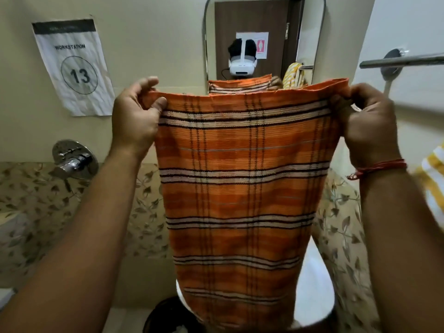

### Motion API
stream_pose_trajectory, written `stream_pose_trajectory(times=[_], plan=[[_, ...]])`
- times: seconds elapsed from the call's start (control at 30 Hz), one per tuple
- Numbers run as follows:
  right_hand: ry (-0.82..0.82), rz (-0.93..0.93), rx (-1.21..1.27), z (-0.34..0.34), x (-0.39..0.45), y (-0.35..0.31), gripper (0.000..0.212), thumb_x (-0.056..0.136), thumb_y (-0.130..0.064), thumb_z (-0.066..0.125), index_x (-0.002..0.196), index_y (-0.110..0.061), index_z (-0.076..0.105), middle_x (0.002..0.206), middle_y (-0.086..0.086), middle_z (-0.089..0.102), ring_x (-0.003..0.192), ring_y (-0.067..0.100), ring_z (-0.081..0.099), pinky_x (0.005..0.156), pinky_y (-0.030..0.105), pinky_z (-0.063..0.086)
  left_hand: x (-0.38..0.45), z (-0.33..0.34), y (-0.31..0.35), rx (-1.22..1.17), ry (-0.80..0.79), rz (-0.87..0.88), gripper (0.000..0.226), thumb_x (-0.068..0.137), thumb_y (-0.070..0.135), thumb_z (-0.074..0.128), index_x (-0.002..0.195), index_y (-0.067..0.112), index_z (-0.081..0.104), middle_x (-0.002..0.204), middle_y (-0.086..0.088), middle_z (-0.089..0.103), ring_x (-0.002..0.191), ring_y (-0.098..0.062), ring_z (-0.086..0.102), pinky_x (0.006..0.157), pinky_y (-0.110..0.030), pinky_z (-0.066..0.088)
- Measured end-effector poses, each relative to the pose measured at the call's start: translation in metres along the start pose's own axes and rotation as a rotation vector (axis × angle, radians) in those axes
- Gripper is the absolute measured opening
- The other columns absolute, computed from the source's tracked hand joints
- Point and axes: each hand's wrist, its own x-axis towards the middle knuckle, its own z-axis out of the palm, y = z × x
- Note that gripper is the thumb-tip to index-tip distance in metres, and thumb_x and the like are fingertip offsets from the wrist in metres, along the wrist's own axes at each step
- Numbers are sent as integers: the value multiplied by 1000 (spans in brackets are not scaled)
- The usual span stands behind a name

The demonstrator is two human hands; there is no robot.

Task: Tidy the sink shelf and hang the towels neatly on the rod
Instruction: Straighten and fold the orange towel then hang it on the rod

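Two towels show: one orange striped towel [242, 179] held up before the mirror [264, 39], and one yellow striped towel [432, 186] at the right edge below the single rod [403, 60]. Both arms reach forward and up. The left hand [134, 118] and right hand [370, 123] each pinch a top corner, stretching the orange towel flat so it hangs straight down.

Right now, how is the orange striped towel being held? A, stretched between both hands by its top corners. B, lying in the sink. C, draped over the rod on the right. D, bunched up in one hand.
A: the left hand and right hand each pinch a top corner of the orange striped towel, which hangs spread between them, clear of the rod.
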Motion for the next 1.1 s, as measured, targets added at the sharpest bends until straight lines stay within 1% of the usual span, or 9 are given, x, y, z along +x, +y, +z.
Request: stream_pose_trajectory(times=[0.13,0.33,0.5,0.57,0.7,0.83,0.9,1.0,1.1], plan=[[80,88,66,9,-2,7,12,95,-30,62,83,-28,63,84,-5,65,80,13,62,69,32,54,2,2,7,38,-39,36,31,95,11,67,126,16,67,103,14,69,92,7,68,83,-15,56],[145,164,114,5,-1,13,18,94,-25,62,77,-30,65,73,-13,64,73,10,61,65,28,53,1,-3,0,-136,-161,-15,28,95,-3,64,115,17,67,107,5,70,98,-3,70,87,-22,57],[133,171,104,1,-2,11,17,94,-23,61,79,-30,66,81,-10,68,80,11,66,69,28,56,3,-14,-1,276,-403,76,35,93,-2,66,123,16,68,108,1,66,94,-4,64,80,-5,50],[112,153,68,2,-5,8,13,95,-26,60,85,-30,68,85,-12,70,82,6,67,69,23,57,5,-14,-1,404,-437,98,30,93,-4,65,119,10,70,105,-3,66,91,-11,63,75,-9,48],[122,140,87,0,-7,3,13,95,-27,59,88,-30,69,89,-10,71,86,6,69,74,27,58,3,-5,-1,483,-247,157,11,95,3,62,100,11,67,97,-5,61,88,-21,59,73,-29,45],[101,183,165,-2,-4,-1,11,91,-20,63,88,-28,69,94,2,71,98,29,70,82,46,59,-1,0,1,-34,-138,-109,10,99,21,59,90,25,62,86,5,65,84,-17,62,81,-43,56],[58,179,229,-5,-3,-1,19,92,-10,61,95,-28,69,88,1,69,96,34,70,76,42,60,-1,1,4,-158,-71,-138,9,97,22,59,91,28,61,90,5,65,86,-16,64,82,-44,58],[-96,161,520,-11,-3,-7,39,96,0,51,118,-28,66,80,-2,65,80,19,69,70,30,58,-1,2,8,-248,84,-110,21,92,21,58,98,41,57,99,7,64,89,-15,66,77,-38,60],[-159,204,750,-15,-2,-13,32,96,-1,49,102,-23,71,85,-1,72,79,18,71,70,29,58,1,2,10,-287,106,-30,28,95,19,54,94,46,56,92,16,63,83,-6,64,70,-28,56]])
